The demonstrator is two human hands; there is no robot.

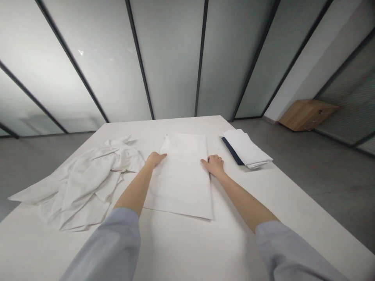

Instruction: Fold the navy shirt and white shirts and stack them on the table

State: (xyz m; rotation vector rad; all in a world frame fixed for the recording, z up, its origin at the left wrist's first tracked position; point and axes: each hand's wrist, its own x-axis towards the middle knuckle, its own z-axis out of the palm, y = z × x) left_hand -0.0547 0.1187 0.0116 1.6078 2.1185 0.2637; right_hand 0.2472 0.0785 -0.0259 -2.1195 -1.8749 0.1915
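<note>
Head view: flat folded white cloth [181, 183] lies centred on the white surface [181, 246], between the hands. Left hand [154, 159] rests palm-down on its left edge, right hand [213, 164] on its right edge; both open, fingers pointing inward, no visible grip. Crumpled white cloth [84, 187] sits just left; folded white stack with navy edge [246, 148] just right.

1. your left sleeve [108, 246] is pale blue-grey, loose, with a wide open cuff.
2. your right sleeve [293, 253] matches it in colour and cut.
3. your left forearm [136, 188] and right forearm [246, 203] are bare, as are your left hand [154, 159] and right hand [213, 164].
</note>
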